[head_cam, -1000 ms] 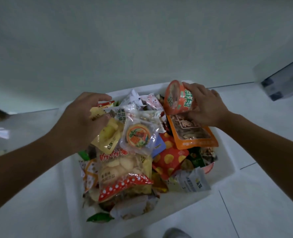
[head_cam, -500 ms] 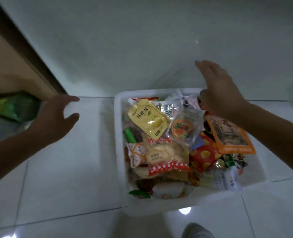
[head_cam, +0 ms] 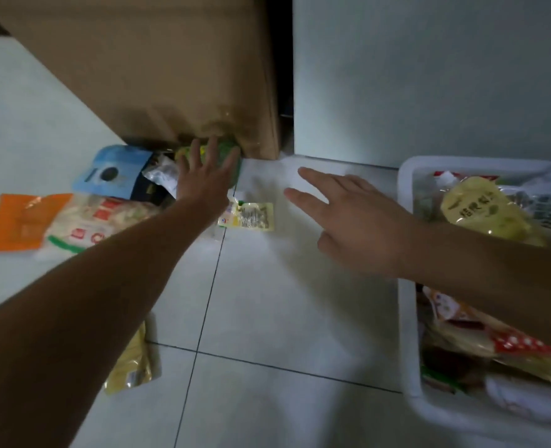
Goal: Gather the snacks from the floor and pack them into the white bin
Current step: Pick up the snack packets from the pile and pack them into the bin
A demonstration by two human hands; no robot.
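Green packet [head_cam: 227, 153] lies at frame centre-top, right under the spread, empty left hand [head_cam: 203, 179]. Right hand [head_cam: 358, 221], also open and empty, hangs farther off, nearer the bin [head_cam: 408, 286].

The floor [head_cam: 267, 318] is pale tile with dark grout lines. At its right stands the white bin [head_cam: 408, 334], heaped with snacks. At the left, near the base of a brown cabinet [head_cam: 170, 76], loose packets lie together: an orange pouch [head_cam: 12, 221], a clear bag [head_cam: 96, 221] with red print overlapping it, a blue pouch [head_cam: 115, 173], a silvery packet [head_cam: 162, 173] and a green pack [head_cam: 232, 156] against the cabinet. A small yellow packet [head_cam: 251, 216] lies apart on a grout line; a gold bag [head_cam: 135, 367] lies nearer.
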